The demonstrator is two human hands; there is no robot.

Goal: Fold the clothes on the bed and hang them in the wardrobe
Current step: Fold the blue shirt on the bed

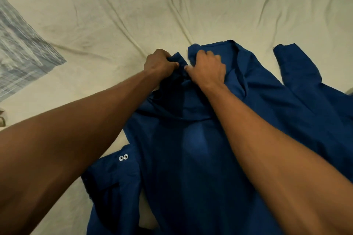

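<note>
Both fists, left hand (pixel 159 63) and right hand (pixel 207 66), grip the blue shirt (pixel 191 149) collar on the bed (pixel 133 5).

Person, head view: two bare forearms, no sleeves in frame. Left hand (pixel 160 64) and right hand (pixel 207 67): no rings, watch, bands or gloves seen. Wrists uncovered. Fingertips hidden; nails cannot be told. Upper arms outside the frame.

Blue shirt (pixel 200 158) — spread (rumpled) on cream bed (pixel 133 15).
</note>
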